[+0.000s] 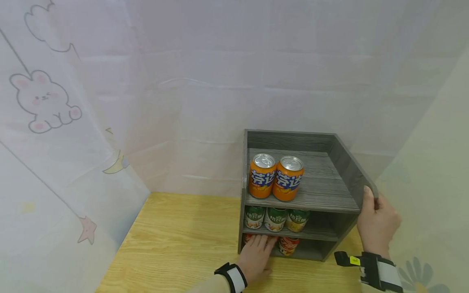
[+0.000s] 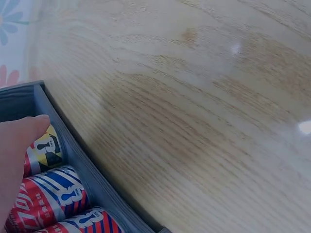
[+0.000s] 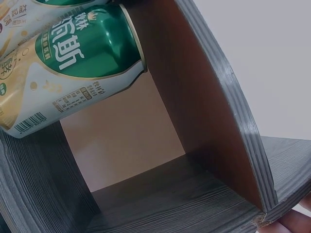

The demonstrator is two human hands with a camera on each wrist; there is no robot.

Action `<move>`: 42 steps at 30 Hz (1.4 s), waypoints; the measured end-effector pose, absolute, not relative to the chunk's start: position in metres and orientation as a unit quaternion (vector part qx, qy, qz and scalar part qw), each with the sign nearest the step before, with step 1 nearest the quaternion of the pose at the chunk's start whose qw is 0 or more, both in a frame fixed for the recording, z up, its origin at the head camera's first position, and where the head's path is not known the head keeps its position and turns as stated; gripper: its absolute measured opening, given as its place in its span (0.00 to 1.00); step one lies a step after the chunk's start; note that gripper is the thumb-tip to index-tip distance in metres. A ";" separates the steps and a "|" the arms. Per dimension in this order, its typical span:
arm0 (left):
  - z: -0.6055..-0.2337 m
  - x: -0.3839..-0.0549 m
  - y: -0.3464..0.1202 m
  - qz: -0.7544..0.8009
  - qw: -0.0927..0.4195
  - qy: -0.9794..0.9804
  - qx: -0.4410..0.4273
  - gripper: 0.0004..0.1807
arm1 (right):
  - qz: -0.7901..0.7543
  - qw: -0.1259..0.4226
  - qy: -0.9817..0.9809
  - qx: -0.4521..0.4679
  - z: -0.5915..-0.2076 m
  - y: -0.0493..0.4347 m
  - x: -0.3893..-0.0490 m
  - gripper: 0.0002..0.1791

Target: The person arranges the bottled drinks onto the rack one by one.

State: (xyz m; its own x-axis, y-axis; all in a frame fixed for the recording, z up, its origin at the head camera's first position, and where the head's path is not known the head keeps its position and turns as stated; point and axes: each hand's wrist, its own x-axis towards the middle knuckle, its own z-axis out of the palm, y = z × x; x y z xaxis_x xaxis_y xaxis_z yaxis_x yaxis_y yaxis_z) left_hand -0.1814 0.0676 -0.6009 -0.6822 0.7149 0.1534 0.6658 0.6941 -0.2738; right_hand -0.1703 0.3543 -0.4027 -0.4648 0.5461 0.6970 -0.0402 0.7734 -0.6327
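A grey wood-grain three-tier shelf (image 1: 311, 206) stands on the table. My left hand (image 1: 254, 260) reaches into its bottom tier, fingers straight over the red cans there. One red can (image 1: 288, 246) shows to the right of that hand. In the left wrist view, my thumb overlaps a yellow-labelled can (image 2: 51, 148), beside a blue-striped red can (image 2: 73, 191) and another one, all lying close to the front lip. My right hand (image 1: 379, 221) grips the front edge of the shelf's right side panel; its fingertips (image 3: 296, 221) show at the panel's edge in the right wrist view.
Two orange soda cans (image 1: 261, 179) stand at the top tier's left. Three green-topped cans (image 1: 275, 219) line the middle tier's left part. The wooden table (image 1: 176, 244) extends left of the shelf. Pale printed curtains (image 1: 205, 101) hang behind and at both sides.
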 end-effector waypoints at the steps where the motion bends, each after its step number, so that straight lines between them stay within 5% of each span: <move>1: -0.601 -0.180 0.067 0.105 0.124 -0.910 -0.382 0.59 | 0.297 0.493 -0.802 -0.157 -0.403 0.354 -0.170 0.31; 5: -0.602 -0.174 0.069 0.113 0.137 -0.886 -0.429 0.62 | 0.298 0.492 -0.802 -0.161 -0.402 0.354 -0.170 0.31; 13: -0.600 -0.165 0.085 0.165 0.107 -0.815 -0.545 0.49 | 0.298 0.496 -0.802 -0.149 -0.403 0.356 -0.168 0.32; 24: -0.614 -0.170 0.106 0.257 0.070 -0.811 -0.520 0.34 | 0.305 0.483 -0.803 -0.168 -0.407 0.360 -0.168 0.31; 42: -0.628 -0.183 0.123 0.355 0.055 -0.812 -0.460 0.33 | 0.300 0.491 -0.802 -0.159 -0.403 0.353 -0.170 0.31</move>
State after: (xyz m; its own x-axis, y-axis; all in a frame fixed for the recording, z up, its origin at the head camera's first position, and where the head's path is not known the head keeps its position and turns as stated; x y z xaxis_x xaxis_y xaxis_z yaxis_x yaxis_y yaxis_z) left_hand -0.1827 0.1229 -0.6275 -0.5713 0.7857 -0.2374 0.7083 0.3258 -0.6263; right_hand -0.1696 0.3531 -0.4027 -0.4677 0.5491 0.6926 -0.0395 0.7698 -0.6370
